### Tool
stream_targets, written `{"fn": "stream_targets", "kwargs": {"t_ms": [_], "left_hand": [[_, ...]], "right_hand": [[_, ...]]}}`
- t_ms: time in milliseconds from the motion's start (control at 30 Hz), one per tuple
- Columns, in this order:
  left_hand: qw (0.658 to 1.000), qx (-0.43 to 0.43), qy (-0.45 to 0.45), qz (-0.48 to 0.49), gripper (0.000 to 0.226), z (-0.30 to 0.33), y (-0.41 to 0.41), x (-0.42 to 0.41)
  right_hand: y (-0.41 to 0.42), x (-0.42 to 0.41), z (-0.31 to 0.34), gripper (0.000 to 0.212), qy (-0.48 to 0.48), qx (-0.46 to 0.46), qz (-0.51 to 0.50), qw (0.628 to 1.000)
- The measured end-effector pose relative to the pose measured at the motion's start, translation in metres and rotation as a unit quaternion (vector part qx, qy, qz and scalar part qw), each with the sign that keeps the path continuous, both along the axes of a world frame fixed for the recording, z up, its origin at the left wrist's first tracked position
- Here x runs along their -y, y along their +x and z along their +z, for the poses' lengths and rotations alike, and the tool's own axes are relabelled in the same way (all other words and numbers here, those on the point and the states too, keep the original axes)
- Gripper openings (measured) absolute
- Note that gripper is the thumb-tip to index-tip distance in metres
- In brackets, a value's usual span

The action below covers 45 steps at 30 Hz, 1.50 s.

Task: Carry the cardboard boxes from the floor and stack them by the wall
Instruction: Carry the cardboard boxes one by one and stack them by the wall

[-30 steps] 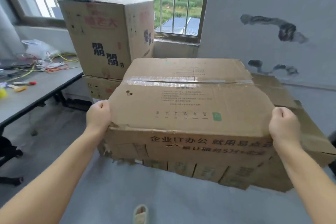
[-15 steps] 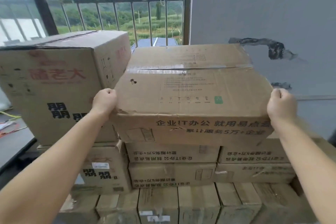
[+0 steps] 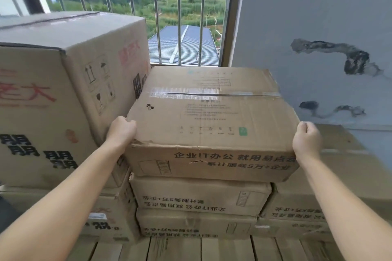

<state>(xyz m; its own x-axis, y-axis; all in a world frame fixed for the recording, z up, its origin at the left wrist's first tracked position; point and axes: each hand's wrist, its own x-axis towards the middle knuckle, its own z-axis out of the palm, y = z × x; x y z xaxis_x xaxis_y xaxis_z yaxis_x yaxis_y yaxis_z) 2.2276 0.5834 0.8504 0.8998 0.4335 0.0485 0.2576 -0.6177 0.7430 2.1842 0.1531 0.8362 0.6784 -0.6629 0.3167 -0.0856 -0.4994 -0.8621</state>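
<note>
1. Flat cardboard box (image 3: 212, 125) sat dead centre, on or just above a stack of matching boxes (image 3: 199, 195) by the grey wall (image 3: 307, 17). Couldn't tell whether its full weight was down yet; its front edge overhung the box beneath a little.
2. Left hand (image 3: 121, 131) curled round the near corner at 9 o'clock, right hand (image 3: 306, 142) curled round the near corner at 3 o'clock. Both clenched on the box, thumbs up top, fingers tucked out of sight down the sides.
3. Corner grip probably chosen for steering something this wide onto the pile without trapping fingers underneath.
4. Taped shut along the top seam, dented, small tear on the front face. Contents hidden, so no idea what's inside.
5. Big tall carton (image 3: 63, 95) at 9 to 10 o'clock, touching or nearly touching the held box, also sealed, perched on another carton.
6. More flat boxes (image 3: 297, 207) at 4 o'clock, barred window (image 3: 148, 6) at 12.
7. Looked like the setting-down step, likely just a nudge back left.
</note>
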Motion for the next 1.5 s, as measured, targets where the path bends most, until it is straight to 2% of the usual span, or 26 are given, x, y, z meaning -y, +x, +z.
{"fn": "stream_targets", "kwargs": {"t_ms": [167, 300, 467, 600, 733, 800, 900, 1033, 1133, 1233, 1500], "left_hand": [[0.998, -0.032, 0.040, 0.022, 0.035, -0.019, 0.008, 0.001], [0.997, -0.023, 0.065, 0.020, 0.037, -0.025, 0.012, 0.003], [0.994, -0.013, 0.111, -0.008, 0.034, -0.027, 0.009, 0.006], [0.988, -0.042, 0.139, -0.053, 0.040, -0.021, 0.007, 0.008], [0.985, -0.011, 0.146, -0.095, 0.050, -0.007, -0.006, 0.014], [0.983, 0.055, 0.120, -0.128, 0.046, 0.005, -0.018, 0.017], [0.968, 0.162, 0.025, -0.191, 0.036, 0.021, -0.043, 0.018], [0.932, 0.208, -0.127, -0.267, 0.026, 0.026, -0.100, 0.016], [0.913, 0.195, -0.175, -0.312, 0.026, 0.005, -0.141, 0.011], [0.905, 0.153, -0.184, -0.352, 0.028, -0.023, -0.174, 0.005], [0.898, -0.009, -0.165, -0.407, 0.025, -0.103, -0.263, 0.007]], "right_hand": [[0.025, -0.001, -0.030, 0.031, 0.006, -0.052, 0.000, 0.999], [0.038, 0.005, -0.035, 0.030, -0.001, -0.111, -0.001, 0.994], [0.044, 0.006, -0.032, 0.030, -0.026, -0.155, 0.008, 0.988], [0.039, 0.008, -0.014, 0.026, -0.011, -0.202, 0.057, 0.978], [0.019, 0.010, 0.013, 0.045, -0.042, -0.222, 0.113, 0.968], [-0.003, 0.002, 0.026, 0.049, -0.077, -0.165, 0.123, 0.975], [-0.050, -0.021, 0.039, 0.045, -0.080, -0.048, 0.146, 0.985], [-0.126, -0.054, 0.032, 0.037, -0.020, 0.013, 0.200, 0.980], [-0.186, -0.073, 0.005, 0.035, 0.015, -0.005, 0.214, 0.977], [-0.242, -0.088, -0.033, 0.035, 0.054, -0.050, 0.205, 0.976], [-0.406, -0.121, -0.114, 0.033, 0.195, -0.098, 0.081, 0.972]]}}
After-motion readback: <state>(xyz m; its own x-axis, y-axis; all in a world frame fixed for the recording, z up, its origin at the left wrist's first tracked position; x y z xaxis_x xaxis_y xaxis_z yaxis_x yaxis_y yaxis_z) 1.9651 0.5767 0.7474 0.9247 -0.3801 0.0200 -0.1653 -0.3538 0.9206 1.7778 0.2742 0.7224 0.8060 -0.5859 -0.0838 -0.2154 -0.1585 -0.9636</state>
